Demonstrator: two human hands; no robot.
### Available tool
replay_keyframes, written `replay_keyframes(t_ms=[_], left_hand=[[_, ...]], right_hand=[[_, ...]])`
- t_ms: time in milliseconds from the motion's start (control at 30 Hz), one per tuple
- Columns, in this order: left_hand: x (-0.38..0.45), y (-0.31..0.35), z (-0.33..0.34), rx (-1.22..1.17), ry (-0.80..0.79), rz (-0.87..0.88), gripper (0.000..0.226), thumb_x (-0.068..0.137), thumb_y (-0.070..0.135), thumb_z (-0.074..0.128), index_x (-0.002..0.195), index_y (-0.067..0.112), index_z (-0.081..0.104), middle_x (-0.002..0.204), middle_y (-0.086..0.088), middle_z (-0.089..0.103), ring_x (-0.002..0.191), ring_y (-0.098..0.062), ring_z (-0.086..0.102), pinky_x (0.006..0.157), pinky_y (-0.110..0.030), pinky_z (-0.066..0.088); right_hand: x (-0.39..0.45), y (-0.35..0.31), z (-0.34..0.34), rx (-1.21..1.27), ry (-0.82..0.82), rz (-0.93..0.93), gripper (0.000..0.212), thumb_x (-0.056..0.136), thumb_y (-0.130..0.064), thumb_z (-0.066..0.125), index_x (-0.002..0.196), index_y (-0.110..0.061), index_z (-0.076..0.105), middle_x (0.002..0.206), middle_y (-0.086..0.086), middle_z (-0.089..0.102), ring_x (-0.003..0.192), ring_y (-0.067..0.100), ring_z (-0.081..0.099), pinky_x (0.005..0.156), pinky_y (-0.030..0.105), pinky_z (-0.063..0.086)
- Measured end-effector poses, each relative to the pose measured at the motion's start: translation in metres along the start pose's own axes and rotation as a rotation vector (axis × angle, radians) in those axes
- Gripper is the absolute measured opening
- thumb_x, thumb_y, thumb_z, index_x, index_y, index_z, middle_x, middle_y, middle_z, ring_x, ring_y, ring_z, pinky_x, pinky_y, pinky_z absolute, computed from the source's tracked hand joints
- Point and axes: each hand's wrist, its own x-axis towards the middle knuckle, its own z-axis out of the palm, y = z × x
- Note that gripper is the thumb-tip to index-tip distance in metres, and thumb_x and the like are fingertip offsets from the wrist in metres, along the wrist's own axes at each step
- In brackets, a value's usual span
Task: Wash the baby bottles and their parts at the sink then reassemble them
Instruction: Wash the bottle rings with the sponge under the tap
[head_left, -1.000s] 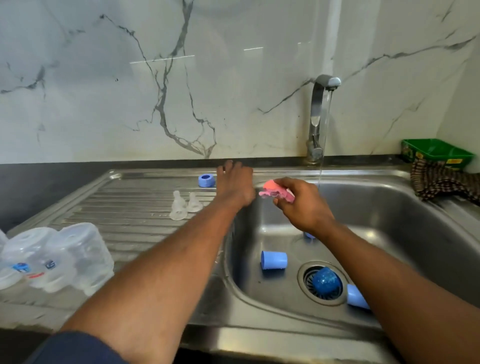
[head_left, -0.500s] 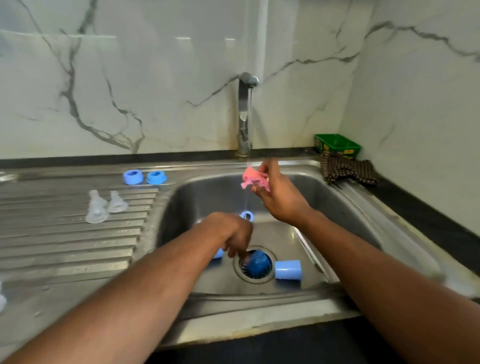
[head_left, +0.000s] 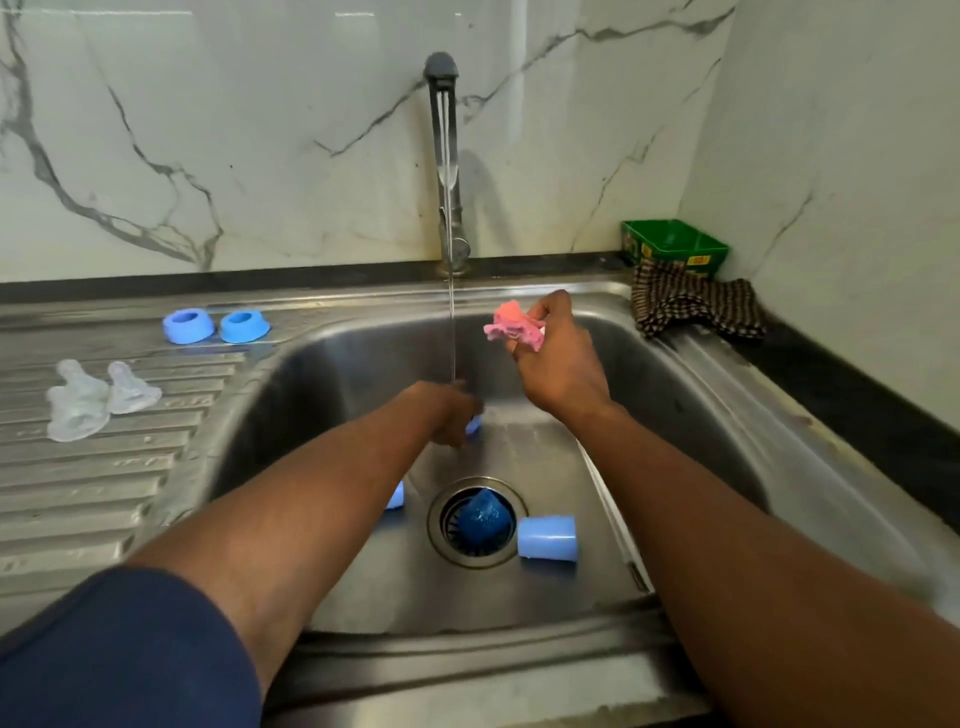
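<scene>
My left hand is low in the steel sink, under the running water, with its fingers curled around a small blue bottle ring. My right hand is raised above the basin and pinches a crumpled pink sponge. A light blue cap lies beside the drain, another blue cap peeks from behind my left forearm, and a dark blue piece sits in the drain strainer. Two blue rings and two clear teats rest on the drainboard.
The tap runs a thin stream into the basin. A green tub and a checked cloth sit at the back right corner. The ribbed drainboard stretches left; a marble wall stands behind and to the right.
My left hand left the drainboard, dipped to the drain area, then rose under the water stream gripping a blue ring. The view swung right. My right hand kept the sponge raised.
</scene>
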Motion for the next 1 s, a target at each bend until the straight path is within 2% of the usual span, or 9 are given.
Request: replay_keyframes(t_ms=[100, 200, 300, 400, 500, 600, 667, 867, 1000], left_hand=[[0.015, 0.002, 0.01, 0.008, 0.127, -0.034, 0.064, 0.093, 0.039, 0.059, 0.149, 0.018, 0.037, 0.152, -0.009, 0.037, 0.138, -0.026, 0.041, 0.107, -0.042, 0.042], [0.022, 0.002, 0.022, -0.103, 0.089, -0.07, 0.076, 0.089, 0.036, 0.067, 0.151, 0.013, 0.029, 0.148, -0.013, 0.042, 0.131, -0.032, 0.048, 0.106, -0.041, 0.042], [0.013, -0.003, 0.019, -0.282, 0.107, -0.075, 0.062, 0.09, 0.033, 0.066, 0.144, 0.014, 0.042, 0.143, -0.012, 0.049, 0.126, -0.031, 0.052, 0.101, -0.035, 0.043], [-0.012, -0.01, -0.001, -0.685, 0.23, -0.058, 0.041, 0.098, 0.026, 0.058, 0.137, 0.014, 0.052, 0.135, -0.012, 0.056, 0.115, -0.03, 0.058, 0.082, -0.026, 0.044], [-0.053, -0.01, -0.024, -1.292, 0.373, -0.146, 0.027, 0.103, 0.027, 0.052, 0.128, 0.018, 0.052, 0.102, -0.013, 0.063, 0.072, -0.023, 0.059, 0.052, -0.028, 0.049], [-0.087, -0.008, -0.042, -1.765, 0.413, -0.143, 0.027, 0.104, 0.034, 0.048, 0.121, 0.016, 0.056, 0.094, -0.01, 0.062, 0.066, -0.019, 0.056, 0.057, -0.029, 0.052], [-0.104, -0.002, -0.05, -1.95, 0.425, -0.124, 0.029, 0.103, 0.04, 0.047, 0.114, 0.014, 0.057, 0.087, -0.008, 0.061, 0.063, -0.019, 0.055, 0.058, -0.029, 0.051], [-0.116, 0.013, -0.034, -2.113, 0.422, -0.268, 0.032, 0.104, 0.038, 0.044, 0.096, 0.011, 0.06, 0.077, -0.008, 0.057, 0.062, -0.019, 0.051, 0.06, -0.031, 0.049], [-0.112, -0.005, -0.032, -2.22, 0.391, -0.198, 0.038, 0.104, 0.038, 0.041, 0.1, 0.007, 0.062, 0.077, -0.008, 0.06, 0.054, -0.016, 0.045, 0.052, -0.027, 0.045]], right_hand=[[0.0, -0.001, 0.007, 0.008, -0.041, -0.024, 0.032, 0.093, -0.019, 0.065, 0.107, -0.025, 0.037, 0.097, 0.0, 0.058, 0.086, 0.023, 0.059, 0.073, 0.034, 0.045], [0.0, -0.003, 0.009, 0.017, -0.054, -0.042, 0.031, 0.092, -0.019, 0.065, 0.107, -0.025, 0.039, 0.1, 0.003, 0.062, 0.089, 0.025, 0.061, 0.074, 0.037, 0.049], [0.0, -0.004, 0.008, 0.023, -0.051, -0.065, 0.03, 0.091, -0.019, 0.065, 0.106, -0.025, 0.039, 0.098, 0.004, 0.063, 0.088, 0.025, 0.062, 0.072, 0.037, 0.049], [-0.002, -0.008, 0.004, 0.052, -0.019, -0.057, 0.027, 0.093, -0.023, 0.065, 0.107, -0.027, 0.042, 0.101, 0.004, 0.066, 0.088, 0.025, 0.064, 0.075, 0.04, 0.054], [-0.002, -0.013, 0.001, 0.141, 0.05, -0.053, 0.024, 0.095, -0.029, 0.065, 0.116, -0.027, 0.052, 0.111, 0.002, 0.068, 0.093, 0.019, 0.065, 0.076, 0.035, 0.052], [-0.003, -0.022, -0.002, 0.222, 0.109, -0.11, 0.023, 0.094, -0.029, 0.067, 0.116, -0.026, 0.06, 0.113, 0.001, 0.07, 0.096, 0.017, 0.065, 0.077, 0.032, 0.052], [-0.006, -0.029, -0.004, 0.234, 0.107, -0.153, 0.023, 0.093, -0.026, 0.067, 0.115, -0.024, 0.063, 0.11, 0.002, 0.071, 0.096, 0.019, 0.066, 0.077, 0.029, 0.051], [-0.019, -0.051, -0.008, 0.242, 0.137, -0.196, 0.021, 0.091, -0.027, 0.064, 0.111, -0.034, 0.064, 0.105, -0.003, 0.071, 0.089, 0.02, 0.067, 0.076, 0.04, 0.057], [-0.01, -0.055, -0.011, 0.191, 0.071, -0.125, 0.019, 0.087, -0.035, 0.063, 0.106, -0.038, 0.065, 0.102, -0.005, 0.072, 0.086, 0.024, 0.067, 0.075, 0.047, 0.058]])
